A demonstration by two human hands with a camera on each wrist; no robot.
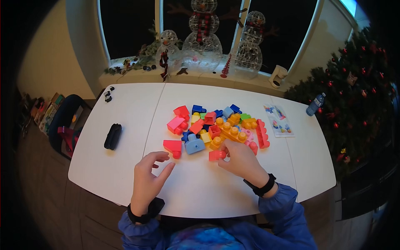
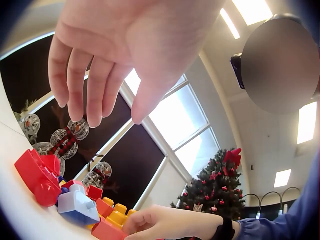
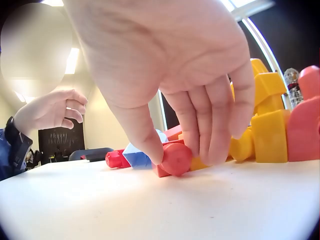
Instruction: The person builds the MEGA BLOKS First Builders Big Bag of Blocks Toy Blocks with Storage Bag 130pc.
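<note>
My right hand (image 1: 241,161) pinches a small red building block (image 1: 215,156) at the near side of a pile of blocks. In the right wrist view, thumb and fingers lie on either side of that block's round stud (image 3: 177,159), low at the tabletop. My left hand (image 1: 148,177) is held above the table with fingers loosely bent and nothing in them. Just beyond it lies a sloped red block (image 1: 172,146), with a light blue block (image 1: 195,145) alongside. A long yellow block (image 1: 230,131) with several studs lies past my right fingertips.
The white table (image 1: 112,175) also bears a black case (image 1: 112,136) at left and small black items (image 1: 108,96) in the far left corner. A picture sheet (image 1: 278,121) and a water bottle (image 1: 316,104) are on the right. A Christmas tree (image 1: 354,96) stands beyond the right edge.
</note>
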